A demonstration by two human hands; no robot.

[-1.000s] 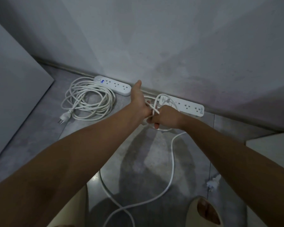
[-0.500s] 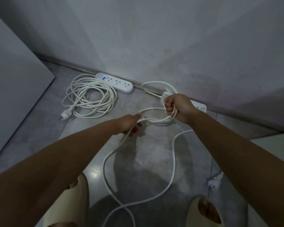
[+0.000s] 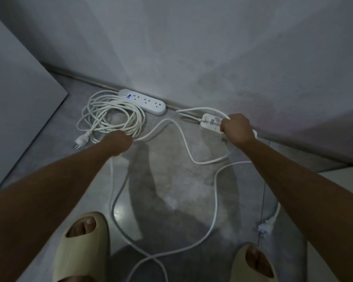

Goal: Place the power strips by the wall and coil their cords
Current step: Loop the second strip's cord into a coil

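Two white power strips lie at the foot of the wall. The left power strip [image 3: 144,101] has its cord coiled [image 3: 110,117] beside it, plug [image 3: 80,140] at the front left. The right power strip [image 3: 211,123] is partly hidden under my right hand [image 3: 237,129], which is closed on loops of its cord. My left hand [image 3: 118,142] grips the same loose white cord [image 3: 180,132] farther along. That cord stretches between the hands, sags to the floor, loops toward my feet and ends at a plug [image 3: 265,228] on the right.
My feet in beige slippers [image 3: 83,245] stand at the bottom, with the loose cord crossing between them. A grey panel [image 3: 18,110] leans at the left and a pale surface edge [image 3: 342,174] sits at the right. The floor is grey tile.
My hands have spread apart: the left one slid left along the cord toward the coiled pile, pulling a length taut, while the right stayed over the right strip holding the loops.
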